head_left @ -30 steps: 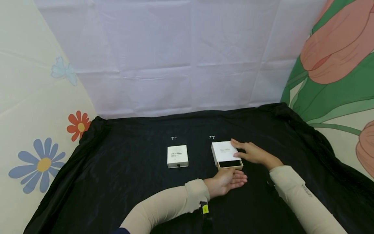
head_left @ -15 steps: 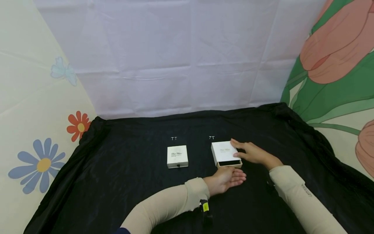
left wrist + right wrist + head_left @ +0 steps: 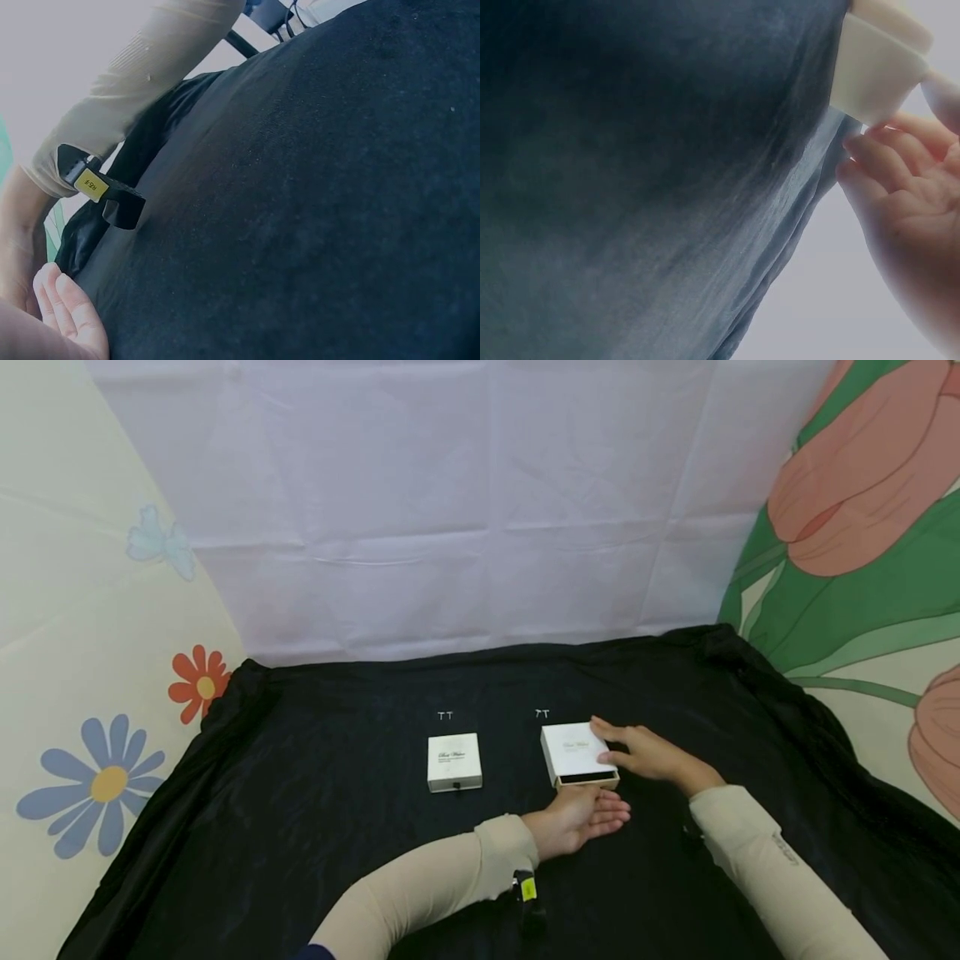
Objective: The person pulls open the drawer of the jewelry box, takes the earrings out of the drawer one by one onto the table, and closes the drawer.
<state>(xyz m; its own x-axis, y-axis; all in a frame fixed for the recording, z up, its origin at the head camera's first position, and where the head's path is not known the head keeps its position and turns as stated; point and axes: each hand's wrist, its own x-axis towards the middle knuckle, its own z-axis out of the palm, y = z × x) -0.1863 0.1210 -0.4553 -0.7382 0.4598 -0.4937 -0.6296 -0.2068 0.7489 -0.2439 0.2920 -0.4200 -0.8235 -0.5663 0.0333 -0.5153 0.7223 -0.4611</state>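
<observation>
A white drawer box [image 3: 576,747] with small print on its lid lies on the black cloth, its drawer [image 3: 592,782] partly out toward me and dark inside. My right hand [image 3: 654,753] holds the box's outer sleeve at its right side; the right wrist view shows the fingers [image 3: 885,161] against the pale box. Palm up, with its fingers extended, my left hand [image 3: 573,821] presses on the drawer's front edge. To the left lies a second, smaller white box [image 3: 454,762] with a dark tab, its drawer fully in.
Two pairs of tiny white T-shaped pieces lie behind the boxes: a left pair [image 3: 446,716] and a right pair [image 3: 542,714]. Black cloth [image 3: 337,827] covers the table up to a white backdrop [image 3: 450,527]. Flower-printed sheets hang at both sides.
The drawer has slid a little farther into its sleeve, with my left hand moving slightly forward against it. My right hand stays in place on the box.
</observation>
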